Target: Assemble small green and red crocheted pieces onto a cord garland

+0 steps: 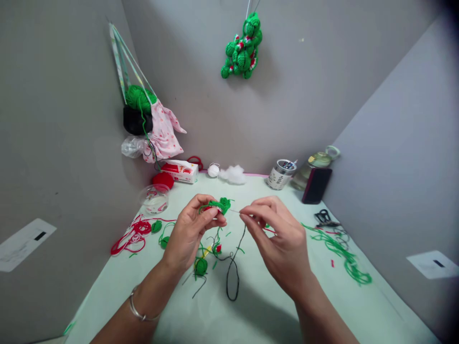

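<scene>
Green crochet [225, 206] pinched between left hand [187, 228] fingers and needle [234, 211] between closed right hand [281, 229] fingertips suggest stitching, next wanting steady aim.

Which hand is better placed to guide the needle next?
Probably the right hand: it pinches the thin needle close to the work, with dark yarn hanging below it. The left hand seems better suited to steadying the green crocheted piece it holds.

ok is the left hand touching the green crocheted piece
Touching: the head view shows the left hand pinching the green crocheted piece, its thumb pressed over the near side.
</scene>
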A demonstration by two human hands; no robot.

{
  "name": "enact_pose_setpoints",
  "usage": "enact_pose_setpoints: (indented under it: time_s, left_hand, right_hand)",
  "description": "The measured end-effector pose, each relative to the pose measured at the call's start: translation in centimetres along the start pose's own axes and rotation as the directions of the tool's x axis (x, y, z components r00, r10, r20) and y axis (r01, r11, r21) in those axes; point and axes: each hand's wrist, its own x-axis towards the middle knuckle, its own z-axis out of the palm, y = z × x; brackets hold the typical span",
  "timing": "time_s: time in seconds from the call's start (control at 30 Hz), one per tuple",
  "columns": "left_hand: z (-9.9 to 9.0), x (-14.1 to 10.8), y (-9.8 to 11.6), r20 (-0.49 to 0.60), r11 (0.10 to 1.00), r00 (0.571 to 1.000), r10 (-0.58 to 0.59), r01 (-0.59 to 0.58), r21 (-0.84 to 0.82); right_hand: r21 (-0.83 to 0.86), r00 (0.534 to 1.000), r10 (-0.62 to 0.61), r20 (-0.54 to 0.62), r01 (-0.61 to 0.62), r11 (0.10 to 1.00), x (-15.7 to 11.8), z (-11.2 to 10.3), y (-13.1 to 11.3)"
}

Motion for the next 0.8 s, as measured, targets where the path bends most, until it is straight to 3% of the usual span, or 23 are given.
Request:
enact_pose_setpoints:
  time_s: [0.17, 0.33, 0.8]
  left_hand:
    - [-0.04, 0.02, -0.24, -0.023, 1.000, 1.000, 0.020, -0.020, -0.013]
    - [-0.15, -0.03, -0.33, -0.015, 1.000, 1.000, 0.020, -0.020, -0.014]
    - [0.09, -0.07, -0.38, -0.009, 0.998, 0.999, 0.043, -0.043, 0.036]
  right_hand:
    - [-0.094, 0.996, -0.074, 0.039, 0.078, 0.993, -0.08, 0.41, -0.02]
    - [-0.106, 0.993, -0.070, 0.097, 0.080, 0.991, -0.30, 0.38, -0.25]
    - [-0.136, 0.990, -0.070, 0.119, 0.086, 0.987, -0.22, 0.29, -0.50]
